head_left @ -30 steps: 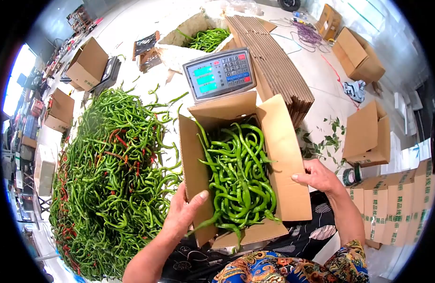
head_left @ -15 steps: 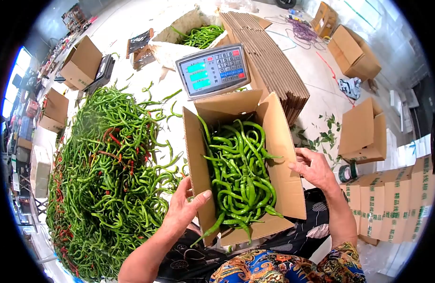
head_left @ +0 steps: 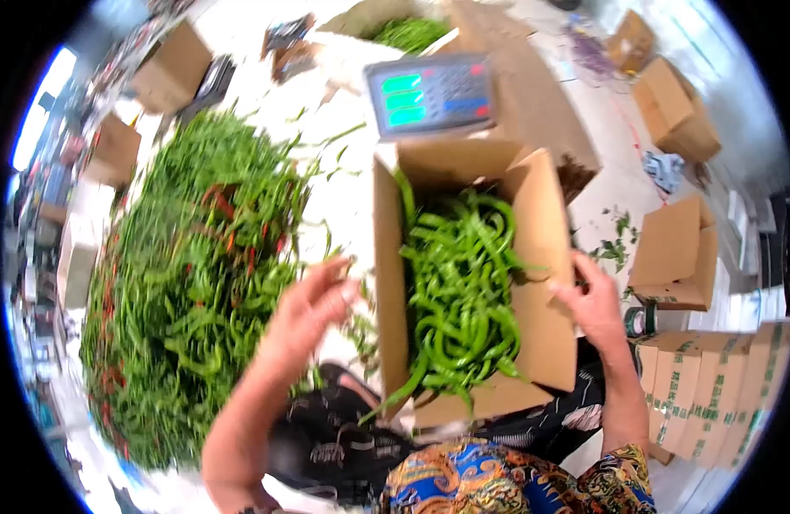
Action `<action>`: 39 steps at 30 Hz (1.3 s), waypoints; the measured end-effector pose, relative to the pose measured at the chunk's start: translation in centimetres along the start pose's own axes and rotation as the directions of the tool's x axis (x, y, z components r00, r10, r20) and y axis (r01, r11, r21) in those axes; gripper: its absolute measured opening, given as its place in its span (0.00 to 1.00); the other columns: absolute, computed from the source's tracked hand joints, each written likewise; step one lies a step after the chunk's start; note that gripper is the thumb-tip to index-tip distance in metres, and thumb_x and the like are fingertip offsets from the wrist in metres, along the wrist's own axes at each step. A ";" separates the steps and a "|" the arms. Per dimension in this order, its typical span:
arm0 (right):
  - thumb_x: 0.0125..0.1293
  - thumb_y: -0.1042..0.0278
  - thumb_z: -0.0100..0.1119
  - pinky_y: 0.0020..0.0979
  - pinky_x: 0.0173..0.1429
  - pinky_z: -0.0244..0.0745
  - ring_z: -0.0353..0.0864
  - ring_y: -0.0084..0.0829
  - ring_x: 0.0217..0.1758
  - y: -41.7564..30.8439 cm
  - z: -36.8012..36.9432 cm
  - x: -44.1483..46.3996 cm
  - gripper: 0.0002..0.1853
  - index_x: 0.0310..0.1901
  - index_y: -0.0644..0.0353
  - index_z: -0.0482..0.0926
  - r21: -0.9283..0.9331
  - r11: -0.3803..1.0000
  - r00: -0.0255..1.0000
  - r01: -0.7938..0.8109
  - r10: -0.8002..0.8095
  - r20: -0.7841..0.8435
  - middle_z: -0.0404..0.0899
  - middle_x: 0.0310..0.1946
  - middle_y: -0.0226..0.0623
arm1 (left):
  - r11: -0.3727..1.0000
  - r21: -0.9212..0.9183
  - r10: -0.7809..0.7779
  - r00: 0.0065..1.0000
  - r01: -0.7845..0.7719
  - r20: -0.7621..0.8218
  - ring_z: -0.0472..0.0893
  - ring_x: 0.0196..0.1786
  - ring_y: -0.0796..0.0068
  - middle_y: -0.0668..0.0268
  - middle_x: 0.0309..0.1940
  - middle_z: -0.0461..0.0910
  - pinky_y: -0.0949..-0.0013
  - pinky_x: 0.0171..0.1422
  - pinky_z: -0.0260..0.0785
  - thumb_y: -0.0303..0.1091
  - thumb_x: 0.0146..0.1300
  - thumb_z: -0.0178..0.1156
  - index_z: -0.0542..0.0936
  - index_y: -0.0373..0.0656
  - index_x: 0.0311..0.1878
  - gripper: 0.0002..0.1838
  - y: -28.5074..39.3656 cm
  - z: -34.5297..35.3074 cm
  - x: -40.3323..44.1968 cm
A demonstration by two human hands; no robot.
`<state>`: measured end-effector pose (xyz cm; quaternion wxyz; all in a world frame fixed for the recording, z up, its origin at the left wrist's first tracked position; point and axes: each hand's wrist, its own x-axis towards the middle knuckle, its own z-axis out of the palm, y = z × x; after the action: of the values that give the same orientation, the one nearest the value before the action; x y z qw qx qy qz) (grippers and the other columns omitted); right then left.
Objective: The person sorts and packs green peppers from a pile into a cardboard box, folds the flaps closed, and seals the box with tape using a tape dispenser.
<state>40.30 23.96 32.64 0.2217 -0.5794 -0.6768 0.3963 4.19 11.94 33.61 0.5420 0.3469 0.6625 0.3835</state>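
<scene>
An open cardboard box (head_left: 545,343) stands in front of me, with long green chili peppers (head_left: 463,274) heaped inside. A few peppers hang over its near edge. My right hand (head_left: 593,300) is at the box's right side, thumb and fingers closed on the flap's edge. Off the box's left side, my left hand (head_left: 313,304) is in the air, blurred, its fingers apart and nothing visible in them. Beside that hand lies a large pile of green peppers (head_left: 198,317) with some red ones mixed in. Beyond the box is a scale display (head_left: 429,94) with lit green readouts.
Stacked flattened cardboard (head_left: 532,86) lies behind the display, near a sack of green peppers (head_left: 412,34). Open boxes (head_left: 673,253) stand along the right, above printed cartons (head_left: 712,390). More boxes (head_left: 172,68) are at the upper left. Loose leaves (head_left: 617,244) litter the floor.
My left hand has let go of the box's left side and moved left. My right hand stays at the right flap. The whole view has shifted and blurred.
</scene>
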 end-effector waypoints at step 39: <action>0.72 0.61 0.54 0.28 0.47 0.73 0.77 0.25 0.41 6.7 39.6 -10.2 0.17 0.55 0.64 0.72 0.522 0.502 0.717 -0.689 0.371 0.590 0.79 0.43 0.39 | 0.875 0.421 0.319 0.939 -0.239 -0.129 0.81 0.30 0.49 0.56 0.29 0.81 0.53 0.36 0.74 0.40 0.56 0.68 0.80 0.44 0.41 0.14 -30.8 -3.4 0.8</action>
<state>16.68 3.16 5.68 0.1470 -0.5334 -0.2796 0.7846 -0.67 -2.20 6.41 0.3310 0.5030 0.7193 0.3465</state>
